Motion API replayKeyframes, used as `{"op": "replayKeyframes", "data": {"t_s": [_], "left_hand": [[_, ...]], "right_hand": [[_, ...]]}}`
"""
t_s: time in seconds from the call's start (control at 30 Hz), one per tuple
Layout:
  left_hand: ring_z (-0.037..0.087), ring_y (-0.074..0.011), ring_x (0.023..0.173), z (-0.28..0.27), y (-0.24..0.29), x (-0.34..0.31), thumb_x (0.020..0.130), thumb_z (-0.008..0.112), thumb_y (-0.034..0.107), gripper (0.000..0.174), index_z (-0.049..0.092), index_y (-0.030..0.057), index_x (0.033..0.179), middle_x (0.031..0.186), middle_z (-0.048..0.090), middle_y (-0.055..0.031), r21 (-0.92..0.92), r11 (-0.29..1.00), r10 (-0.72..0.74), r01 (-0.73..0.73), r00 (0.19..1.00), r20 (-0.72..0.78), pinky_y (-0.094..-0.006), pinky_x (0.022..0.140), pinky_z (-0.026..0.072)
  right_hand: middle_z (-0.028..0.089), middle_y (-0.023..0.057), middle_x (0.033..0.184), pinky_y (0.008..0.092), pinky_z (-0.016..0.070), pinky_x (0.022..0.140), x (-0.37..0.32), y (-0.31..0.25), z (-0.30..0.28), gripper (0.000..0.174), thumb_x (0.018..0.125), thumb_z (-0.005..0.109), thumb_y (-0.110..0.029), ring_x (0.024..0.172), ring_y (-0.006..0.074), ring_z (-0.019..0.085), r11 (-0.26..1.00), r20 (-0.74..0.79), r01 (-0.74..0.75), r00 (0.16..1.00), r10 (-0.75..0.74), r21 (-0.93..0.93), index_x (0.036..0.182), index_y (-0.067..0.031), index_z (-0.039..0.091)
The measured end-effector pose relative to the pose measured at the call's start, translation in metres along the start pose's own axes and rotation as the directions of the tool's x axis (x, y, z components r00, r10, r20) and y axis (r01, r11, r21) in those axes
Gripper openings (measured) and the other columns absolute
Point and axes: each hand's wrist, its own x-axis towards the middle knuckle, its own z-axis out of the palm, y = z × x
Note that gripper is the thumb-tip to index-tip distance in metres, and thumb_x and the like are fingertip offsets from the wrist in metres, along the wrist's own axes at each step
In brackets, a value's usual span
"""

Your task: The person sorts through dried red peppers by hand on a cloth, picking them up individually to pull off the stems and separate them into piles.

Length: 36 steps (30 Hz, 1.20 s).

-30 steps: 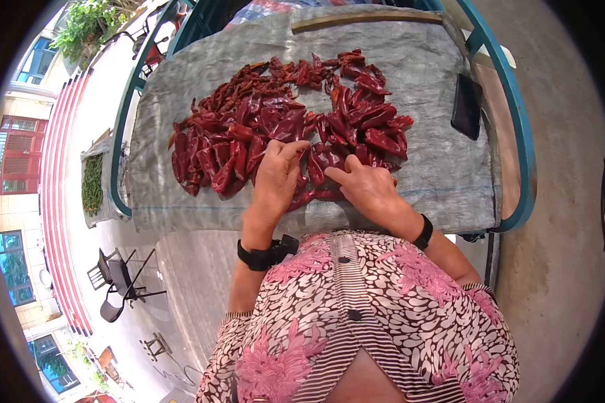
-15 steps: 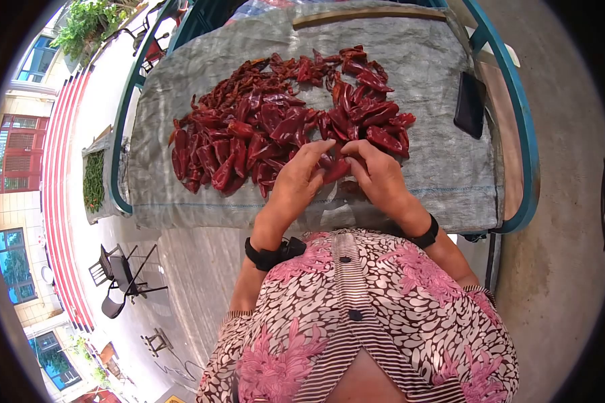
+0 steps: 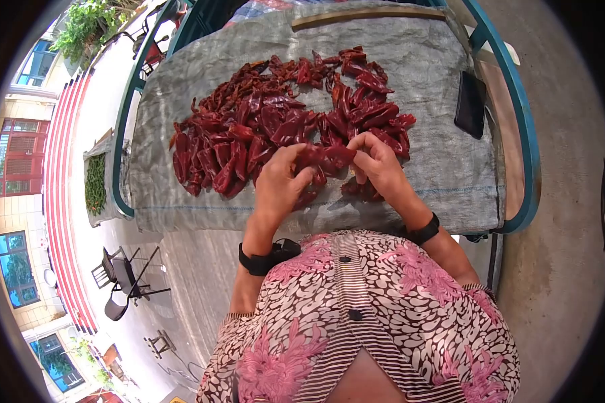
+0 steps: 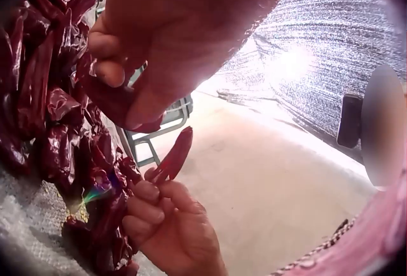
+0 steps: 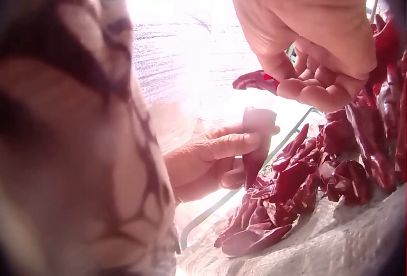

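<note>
Dried red peppers (image 3: 212,158) lie in a broad heap on a grey woven cloth (image 3: 444,164). At the heap's near edge, the left hand (image 3: 279,181) grips one red pepper (image 4: 108,101) between thumb and curled fingers. To its right, the right hand (image 3: 383,171) pinches another red pepper (image 4: 175,155) by one end, its other end pointing away from the fingers. Held up in the right wrist view is the left hand's pepper (image 5: 255,145). The two hands are apart. A few loose peppers (image 3: 359,189) lie below the right hand.
A black phone (image 3: 470,105) lies on the cloth's right side. Teal metal rails (image 3: 517,127) frame the sides, and a wooden strip (image 3: 366,17) lies along the far edge. Green produce (image 3: 95,185) and a black chair (image 3: 124,275) stand off to the left.
Both hands have come up from the near peppers. Half a second ago they were close together around a pepper; now they stand apart, peppers held between thumbs and fingers.
</note>
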Motion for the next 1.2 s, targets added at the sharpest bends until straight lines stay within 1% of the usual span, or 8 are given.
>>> {"op": "replayKeyframes", "data": {"t_s": [0.1, 0.23, 0.27, 0.33, 0.57, 0.77, 0.97, 1.2], "left_hand": [[0.065, -0.0166, 0.085, -0.010, -0.008, 0.008, 0.085, 0.074, 0.005, 0.055, 0.059, 0.0017, 0.138, 0.118, 0.062, -0.0132, 0.294, 0.950, 0.191, -0.107, 0.942, -0.275, -0.0308, 0.078, 0.0544], [0.053, -0.0097, 0.072, -0.009, 0.014, 0.003, 0.085, 0.069, -0.003, 0.057, 0.060, 0.0098, 0.139, 0.118, 0.051, -0.0084, 0.045, 0.999, 0.023, -0.015, 0.982, -0.185, -0.0252, 0.069, 0.0499], [0.062, -0.0243, 0.079, -0.007, 0.013, 0.002, 0.087, 0.067, -0.003, 0.049, 0.062, 0.0095, 0.134, 0.121, 0.053, -0.0128, 0.000, 0.997, 0.081, -0.082, 0.994, -0.072, -0.0356, 0.073, 0.0548], [0.064, -0.0280, 0.080, 0.002, 0.003, 0.003, 0.089, 0.069, 0.004, 0.038, 0.066, 0.0094, 0.126, 0.110, 0.060, -0.0118, 0.073, 0.976, 0.194, -0.203, 0.974, 0.117, -0.0367, 0.075, 0.0559], [0.066, -0.0304, 0.086, 0.025, 0.007, 0.012, 0.084, 0.077, 0.043, 0.043, 0.072, 0.0105, 0.112, 0.096, 0.070, -0.0095, 0.631, 0.758, 0.216, -0.167, 0.976, -0.001, -0.0434, 0.077, 0.0515], [0.066, -0.0297, 0.085, 0.045, -0.002, 0.009, 0.082, 0.080, 0.040, 0.040, 0.073, 0.0141, 0.112, 0.083, 0.070, -0.0072, 0.744, 0.664, 0.018, -0.077, 0.996, 0.087, -0.0452, 0.076, 0.0519], [0.067, -0.0313, 0.088, 0.030, -0.007, 0.012, 0.089, 0.073, 0.025, 0.023, 0.072, 0.0135, 0.110, 0.086, 0.069, -0.0083, 0.514, 0.850, -0.089, 0.117, 0.993, -0.078, -0.0437, 0.078, 0.0533], [0.066, -0.0315, 0.092, 0.027, -0.012, 0.009, 0.094, 0.064, 0.006, 0.020, 0.066, 0.0057, 0.114, 0.100, 0.065, -0.0114, 0.214, 0.966, 0.157, -0.143, 0.986, -0.048, -0.0402, 0.079, 0.0524]], "right_hand": [[0.065, 0.0011, 0.087, 0.0213, 0.0468, 0.054, 0.001, 0.004, -0.001, 0.018, 0.100, 0.057, -0.011, 0.061, 0.0050, 0.056, 0.998, 0.053, -0.057, 0.997, 0.056, 0.014, 0.117, -0.0036, 0.059], [0.068, 0.0019, 0.095, 0.0207, 0.0489, 0.058, -0.002, -0.001, 0.010, 0.019, 0.103, 0.055, -0.011, 0.062, 0.0045, 0.057, 0.994, 0.109, -0.093, 0.990, 0.086, 0.057, 0.120, -0.0039, 0.061], [0.068, 0.0024, 0.097, 0.0205, 0.0490, 0.059, -0.002, -0.002, 0.013, 0.020, 0.103, 0.055, -0.011, 0.063, 0.0044, 0.057, 0.994, 0.113, -0.091, 0.990, 0.084, 0.060, 0.121, -0.0036, 0.061], [0.069, 0.0037, 0.098, 0.0206, 0.0496, 0.058, -0.002, -0.003, 0.015, 0.020, 0.103, 0.054, -0.010, 0.065, 0.0048, 0.058, 0.999, 0.043, 0.027, 0.999, -0.025, -0.028, 0.119, -0.0034, 0.062], [0.068, 0.0020, 0.096, 0.0208, 0.0504, 0.061, -0.007, -0.003, 0.007, 0.018, 0.102, 0.053, -0.008, 0.074, 0.0037, 0.060, 0.991, -0.101, 0.136, 0.986, -0.136, -0.006, 0.116, -0.0044, 0.064], [0.069, 0.0013, 0.094, 0.0209, 0.0509, 0.062, -0.010, 0.000, 0.005, 0.018, 0.101, 0.053, -0.007, 0.071, 0.0040, 0.059, 0.995, -0.100, 0.066, 0.992, -0.074, -0.076, 0.115, -0.0052, 0.065], [0.070, 0.0017, 0.092, 0.0230, 0.0507, 0.063, -0.013, -0.003, 0.009, 0.017, 0.101, 0.056, -0.008, 0.070, 0.0040, 0.059, 0.981, -0.081, 0.106, 0.989, -0.121, -0.160, 0.113, -0.0044, 0.067], [0.071, 0.0066, 0.092, 0.0285, 0.0520, 0.065, -0.013, 0.000, 0.015, 0.017, 0.098, 0.061, -0.009, 0.068, 0.0123, 0.064, 0.901, 0.014, 0.212, 0.975, -0.224, -0.378, 0.114, -0.0064, 0.067]]}}
